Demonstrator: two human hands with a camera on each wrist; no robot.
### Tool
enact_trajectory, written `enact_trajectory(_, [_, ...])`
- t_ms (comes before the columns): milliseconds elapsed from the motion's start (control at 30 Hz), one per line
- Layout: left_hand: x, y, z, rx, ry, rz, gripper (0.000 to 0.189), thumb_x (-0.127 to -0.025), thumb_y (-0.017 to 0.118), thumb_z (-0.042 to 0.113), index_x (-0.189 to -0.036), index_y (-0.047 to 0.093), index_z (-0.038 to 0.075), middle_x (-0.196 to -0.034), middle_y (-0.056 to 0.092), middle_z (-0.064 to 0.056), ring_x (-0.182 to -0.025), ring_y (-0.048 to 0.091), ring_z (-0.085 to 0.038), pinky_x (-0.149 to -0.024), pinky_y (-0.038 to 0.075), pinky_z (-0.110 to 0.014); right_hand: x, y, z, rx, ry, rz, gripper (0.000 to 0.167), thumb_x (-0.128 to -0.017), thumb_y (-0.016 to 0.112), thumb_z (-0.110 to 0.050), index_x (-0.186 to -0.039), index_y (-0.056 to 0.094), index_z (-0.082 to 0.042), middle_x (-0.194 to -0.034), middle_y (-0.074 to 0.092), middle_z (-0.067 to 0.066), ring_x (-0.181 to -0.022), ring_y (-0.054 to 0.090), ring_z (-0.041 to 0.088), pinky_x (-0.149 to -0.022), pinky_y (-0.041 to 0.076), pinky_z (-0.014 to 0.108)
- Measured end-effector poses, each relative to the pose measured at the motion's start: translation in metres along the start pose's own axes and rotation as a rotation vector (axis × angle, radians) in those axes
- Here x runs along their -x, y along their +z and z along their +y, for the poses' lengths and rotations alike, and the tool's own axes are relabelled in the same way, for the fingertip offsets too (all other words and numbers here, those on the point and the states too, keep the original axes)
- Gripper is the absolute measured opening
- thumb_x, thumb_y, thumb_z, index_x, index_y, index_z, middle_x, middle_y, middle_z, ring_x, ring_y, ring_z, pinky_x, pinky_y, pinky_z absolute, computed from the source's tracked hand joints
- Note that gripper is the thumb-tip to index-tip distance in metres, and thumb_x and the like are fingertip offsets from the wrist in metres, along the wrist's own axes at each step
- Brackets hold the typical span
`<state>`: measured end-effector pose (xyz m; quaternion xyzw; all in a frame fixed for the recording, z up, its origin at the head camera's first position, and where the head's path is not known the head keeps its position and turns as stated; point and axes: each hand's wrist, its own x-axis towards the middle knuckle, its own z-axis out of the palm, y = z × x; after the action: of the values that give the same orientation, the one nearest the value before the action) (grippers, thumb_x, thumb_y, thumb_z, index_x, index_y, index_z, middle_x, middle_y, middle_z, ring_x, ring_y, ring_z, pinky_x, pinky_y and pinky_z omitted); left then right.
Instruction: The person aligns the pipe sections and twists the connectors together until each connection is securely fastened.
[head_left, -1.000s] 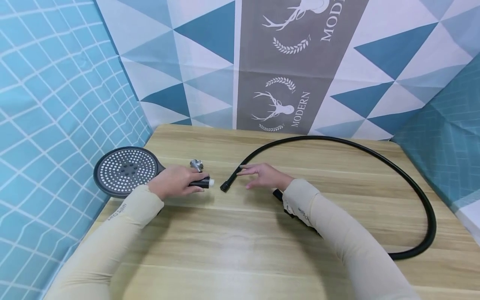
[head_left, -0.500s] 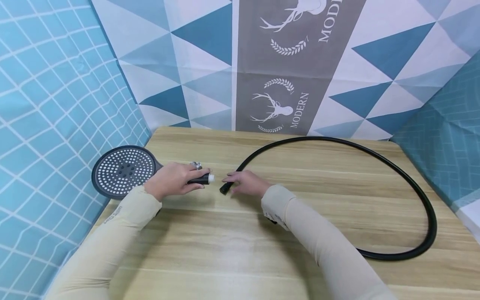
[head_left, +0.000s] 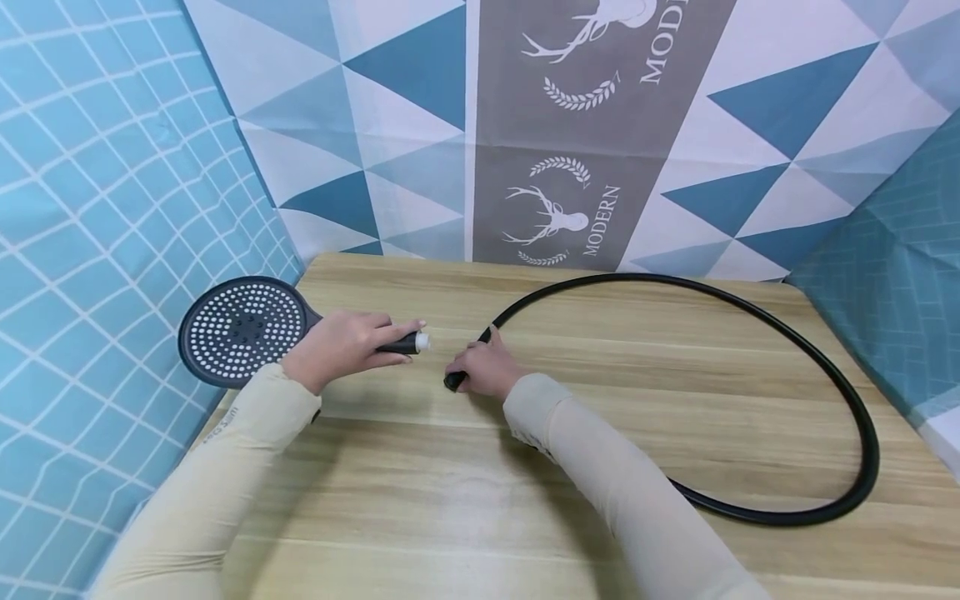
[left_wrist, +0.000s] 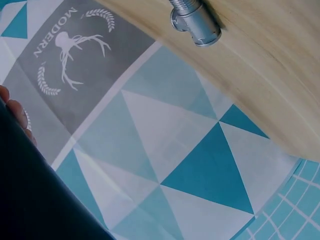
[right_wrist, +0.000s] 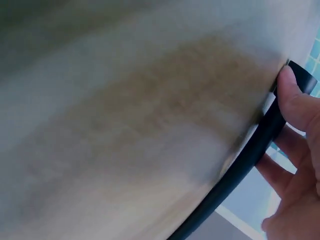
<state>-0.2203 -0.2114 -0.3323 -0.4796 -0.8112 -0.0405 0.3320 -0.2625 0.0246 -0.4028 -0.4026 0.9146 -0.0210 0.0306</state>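
In the head view, the right hand [head_left: 483, 367] has gone from hovering with spread fingers beside the black shower hose [head_left: 868, 458] to gripping it just behind its end collar [head_left: 453, 381], which pokes out past the fingers near the wooden tabletop [head_left: 435, 517]. The left hand [head_left: 347, 346] keeps hold of the round shower head [head_left: 251, 329] by its handle, fingers curled round it, spray face toward the camera; head and handle have been raised a little since a second ago. The white tip [head_left: 423, 342] of the handle points toward the hose collar, near it but apart, so the two parts look unjoined; in my judgement the change matters because both are now in hand at once, with their ends close together. The rest of the hose loops out across the right side of the tabletop. In the left wrist view, a dark shape fills the lower left corner with only some fingertips beyond it, so the grip cannot be judged there; a chrome angle valve [left_wrist: 200, 27] lies on the wood, untouched. In the right wrist view, the thumb presses near the collar while fingers support the hose from the other side, confirming a firm-looking hold.
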Motion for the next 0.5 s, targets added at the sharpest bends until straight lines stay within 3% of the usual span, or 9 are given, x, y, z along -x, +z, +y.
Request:
enact_trajectory(133, [-0.003, -0.002, -0.002, 0.005, 0.004, 0.018, 0.056, -0.099, 0.034, 0.053, -0.113, 0.068, 0.011, -0.068, 0.057, -0.006, -0.046, 0.047, -0.015, -0.042, 0.044, -0.033, 0.003, -0.005, 0.002, -0.006, -0.036, 0.013, 0.034, -0.083, 0.074, -0.030, -0.116, 0.070, -0.025, -0.112, 0.068, -0.009, -0.110, 0.060, 0.018, -0.106, 0.016, 0.065])
enact_trajectory(233, [-0.003, -0.008, -0.005, -0.005, -0.012, 0.019, 0.057, -0.099, 0.031, 0.054, -0.113, 0.067, 0.012, -0.067, 0.056, -0.007, -0.045, 0.047, -0.016, -0.041, 0.044, -0.034, 0.008, -0.011, 0.005, -0.077, -0.106, 0.052, 0.037, -0.084, 0.073, -0.028, -0.119, 0.069, -0.020, -0.111, 0.069, -0.002, -0.107, 0.061, 0.021, -0.107, 0.027, 0.056])
enact_trajectory(367, [-0.003, -0.015, -0.009, -0.024, -0.030, 0.017, 0.060, -0.099, 0.028, 0.054, -0.113, 0.067, 0.011, -0.067, 0.057, -0.008, -0.044, 0.048, -0.017, -0.040, 0.044, -0.035, 0.020, -0.025, 0.009, -0.203, -0.215, 0.185, 0.037, -0.082, 0.074, -0.023, -0.117, 0.070, -0.011, -0.103, 0.071, 0.004, -0.095, 0.064, 0.020, -0.094, 0.043, 0.036])
enact_trajectory(500, [-0.006, -0.019, -0.010, -0.026, -0.025, 0.024, 0.058, -0.099, 0.030, 0.053, -0.114, 0.067, 0.011, -0.068, 0.058, -0.008, -0.043, 0.047, -0.015, -0.040, 0.043, -0.033, 0.034, -0.042, 0.012, -0.294, -0.240, 0.236, 0.037, -0.081, 0.075, -0.021, -0.115, 0.070, -0.007, -0.100, 0.071, 0.006, -0.088, 0.063, 0.019, -0.086, 0.045, 0.031])
